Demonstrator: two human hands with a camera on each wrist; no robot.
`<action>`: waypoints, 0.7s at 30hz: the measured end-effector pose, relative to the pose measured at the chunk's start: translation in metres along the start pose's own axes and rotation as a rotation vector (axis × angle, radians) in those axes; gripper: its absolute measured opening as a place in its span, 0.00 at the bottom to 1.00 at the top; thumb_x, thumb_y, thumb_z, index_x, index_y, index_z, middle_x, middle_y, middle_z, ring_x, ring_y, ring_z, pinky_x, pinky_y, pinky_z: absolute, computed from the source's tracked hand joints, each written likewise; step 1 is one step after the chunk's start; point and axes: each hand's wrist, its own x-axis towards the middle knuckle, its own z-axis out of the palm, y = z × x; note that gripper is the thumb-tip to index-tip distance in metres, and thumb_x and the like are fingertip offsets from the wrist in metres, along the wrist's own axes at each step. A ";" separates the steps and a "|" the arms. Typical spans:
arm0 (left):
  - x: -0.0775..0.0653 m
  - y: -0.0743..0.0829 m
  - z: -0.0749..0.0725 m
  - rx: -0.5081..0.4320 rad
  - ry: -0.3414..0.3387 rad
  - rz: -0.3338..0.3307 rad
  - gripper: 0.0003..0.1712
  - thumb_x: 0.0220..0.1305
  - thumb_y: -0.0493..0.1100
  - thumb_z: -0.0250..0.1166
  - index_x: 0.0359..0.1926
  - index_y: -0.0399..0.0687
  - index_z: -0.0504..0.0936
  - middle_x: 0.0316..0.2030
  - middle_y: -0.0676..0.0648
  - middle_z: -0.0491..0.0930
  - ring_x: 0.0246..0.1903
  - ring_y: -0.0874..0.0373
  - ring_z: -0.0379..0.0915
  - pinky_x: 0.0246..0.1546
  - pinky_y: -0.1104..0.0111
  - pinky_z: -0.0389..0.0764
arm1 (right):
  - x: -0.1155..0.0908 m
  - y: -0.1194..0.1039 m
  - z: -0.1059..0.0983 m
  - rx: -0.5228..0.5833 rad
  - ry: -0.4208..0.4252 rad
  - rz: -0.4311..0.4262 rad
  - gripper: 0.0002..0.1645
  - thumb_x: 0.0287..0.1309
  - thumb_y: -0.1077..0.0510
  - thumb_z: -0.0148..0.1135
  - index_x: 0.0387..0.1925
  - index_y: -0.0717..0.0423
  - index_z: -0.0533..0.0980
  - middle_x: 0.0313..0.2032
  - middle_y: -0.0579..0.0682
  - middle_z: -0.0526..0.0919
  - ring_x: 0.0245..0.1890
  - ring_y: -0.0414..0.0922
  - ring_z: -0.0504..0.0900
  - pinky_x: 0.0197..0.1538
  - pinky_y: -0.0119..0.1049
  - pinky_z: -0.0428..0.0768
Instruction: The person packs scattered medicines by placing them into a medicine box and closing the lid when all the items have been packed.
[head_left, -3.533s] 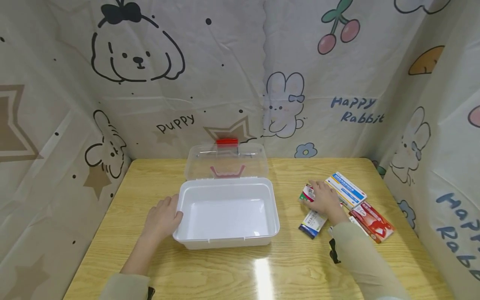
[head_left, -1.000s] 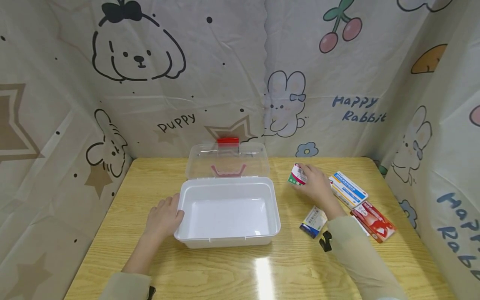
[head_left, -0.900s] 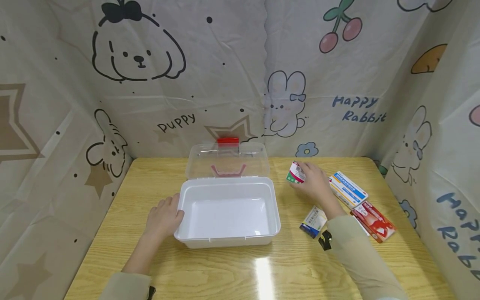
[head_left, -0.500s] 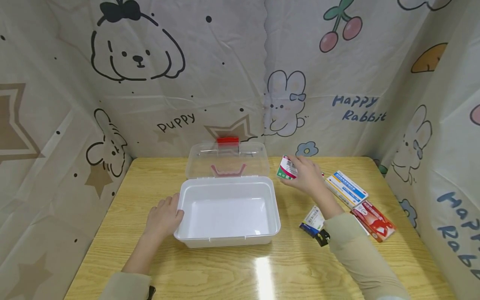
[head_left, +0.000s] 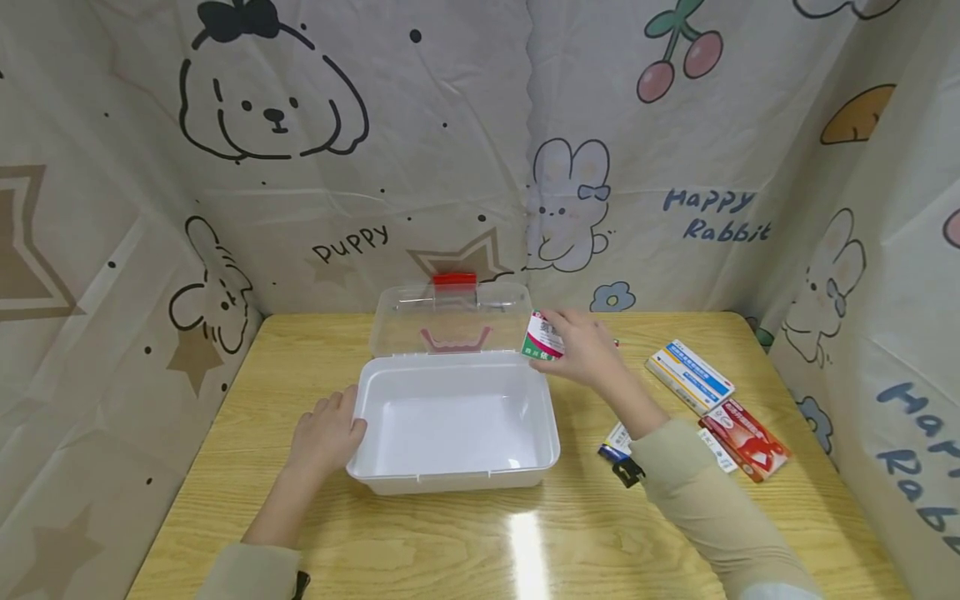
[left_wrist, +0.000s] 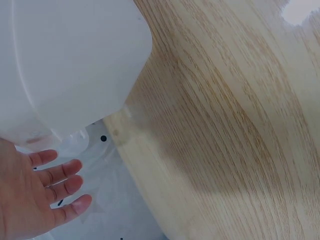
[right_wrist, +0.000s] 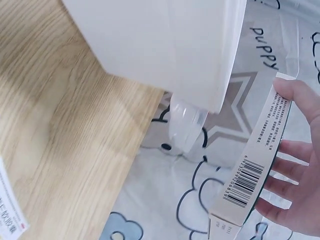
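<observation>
My left hand [head_left: 330, 433] holds the left rim of a white plastic storage box [head_left: 450, 482], thumb over the edge. In the left wrist view its fingers [left_wrist: 65, 187] spread below the box wall. The box stands with its clear lid [head_left: 397, 321] swung back; a red latch and pink handle show on it. My right hand [head_left: 581, 346] grips a white, green and magenta medicine box [head_left: 542, 337] at the box's back right corner. In the right wrist view, the thumb [right_wrist: 295, 95] is on one end and the fingers lie along the side of the medicine box [right_wrist: 250, 165], barcode visible.
To the right on the wooden table [head_left: 465, 550] lie a blue-and-white medicine box [head_left: 690, 377], a red one [head_left: 747, 440] and a small white one [head_left: 717, 452]. A white-and-blue carton [head_left: 617, 442] is partly covered by the right sleeve. A printed curtain [head_left: 450, 167] encloses the table.
My right hand has picked up the green-and-magenta medicine box from the group and carried it left to the storage box's back right corner. My left hand stays at the rim.
</observation>
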 end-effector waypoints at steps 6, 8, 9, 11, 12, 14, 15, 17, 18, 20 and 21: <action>0.000 0.000 0.001 -0.005 -0.002 -0.007 0.31 0.62 0.46 0.46 0.62 0.33 0.58 0.52 0.32 0.68 0.50 0.37 0.65 0.45 0.41 0.67 | 0.004 -0.023 0.002 -0.035 -0.028 -0.062 0.50 0.40 0.35 0.67 0.63 0.53 0.64 0.58 0.57 0.69 0.57 0.53 0.67 0.58 0.54 0.65; 0.000 0.000 0.001 -0.003 0.002 -0.006 0.31 0.62 0.47 0.46 0.62 0.33 0.58 0.52 0.32 0.69 0.49 0.37 0.65 0.44 0.41 0.67 | 0.006 -0.030 0.003 -0.044 -0.040 -0.084 0.50 0.40 0.35 0.67 0.63 0.52 0.64 0.58 0.56 0.69 0.58 0.54 0.67 0.57 0.55 0.65; 0.000 0.000 0.001 -0.003 0.004 -0.005 0.31 0.62 0.47 0.46 0.62 0.33 0.58 0.51 0.32 0.69 0.49 0.37 0.65 0.44 0.41 0.67 | 0.007 -0.034 0.005 -0.052 -0.046 -0.096 0.50 0.40 0.35 0.67 0.63 0.52 0.63 0.58 0.56 0.69 0.58 0.54 0.66 0.57 0.55 0.65; 0.000 0.001 0.000 -0.002 0.006 -0.003 0.30 0.62 0.47 0.47 0.62 0.34 0.58 0.51 0.32 0.69 0.49 0.37 0.66 0.44 0.42 0.68 | 0.009 -0.041 0.007 -0.063 -0.062 -0.113 0.50 0.40 0.35 0.66 0.64 0.51 0.63 0.59 0.55 0.68 0.59 0.53 0.65 0.58 0.56 0.65; 0.000 0.001 0.000 -0.001 0.007 -0.002 0.30 0.62 0.47 0.47 0.62 0.34 0.58 0.51 0.32 0.69 0.48 0.37 0.66 0.43 0.42 0.68 | 0.010 -0.044 0.008 -0.068 -0.070 -0.122 0.51 0.40 0.34 0.66 0.64 0.50 0.62 0.60 0.55 0.67 0.60 0.53 0.65 0.58 0.56 0.65; 0.000 0.001 -0.001 0.001 0.008 0.001 0.30 0.62 0.46 0.47 0.61 0.33 0.59 0.51 0.31 0.69 0.48 0.37 0.66 0.43 0.42 0.68 | 0.012 -0.051 0.009 -0.074 -0.083 -0.142 0.51 0.41 0.34 0.65 0.65 0.50 0.61 0.61 0.55 0.67 0.61 0.53 0.64 0.59 0.56 0.64; 0.000 0.002 -0.001 0.001 0.009 0.000 0.31 0.62 0.47 0.47 0.62 0.33 0.59 0.51 0.31 0.69 0.49 0.37 0.66 0.44 0.41 0.68 | 0.013 -0.054 0.010 -0.079 -0.087 -0.153 0.51 0.41 0.34 0.65 0.65 0.50 0.61 0.61 0.54 0.66 0.61 0.53 0.63 0.59 0.56 0.64; -0.001 0.002 -0.002 -0.001 0.009 -0.002 0.31 0.62 0.47 0.47 0.62 0.33 0.58 0.52 0.31 0.69 0.49 0.37 0.66 0.44 0.41 0.68 | 0.015 -0.060 0.011 -0.090 -0.091 -0.179 0.51 0.41 0.34 0.65 0.65 0.51 0.62 0.61 0.54 0.66 0.62 0.53 0.63 0.60 0.55 0.63; -0.001 0.002 -0.002 -0.003 0.008 -0.004 0.31 0.62 0.47 0.46 0.62 0.33 0.58 0.52 0.31 0.68 0.50 0.37 0.65 0.45 0.41 0.67 | 0.016 -0.063 0.012 -0.094 -0.094 -0.191 0.50 0.41 0.34 0.65 0.64 0.51 0.62 0.61 0.53 0.66 0.62 0.53 0.62 0.61 0.55 0.61; -0.001 0.002 -0.002 -0.008 0.005 -0.007 0.32 0.62 0.47 0.46 0.63 0.33 0.58 0.53 0.31 0.68 0.51 0.36 0.65 0.46 0.41 0.67 | 0.017 -0.069 0.013 -0.116 -0.098 -0.216 0.50 0.41 0.34 0.64 0.64 0.51 0.62 0.61 0.52 0.67 0.62 0.52 0.62 0.62 0.54 0.59; -0.001 0.003 -0.003 -0.010 0.005 -0.006 0.32 0.62 0.47 0.46 0.63 0.33 0.58 0.53 0.31 0.68 0.51 0.36 0.65 0.46 0.41 0.67 | 0.018 -0.072 0.014 -0.123 -0.101 -0.229 0.50 0.41 0.33 0.64 0.64 0.51 0.63 0.60 0.52 0.67 0.62 0.52 0.63 0.62 0.54 0.59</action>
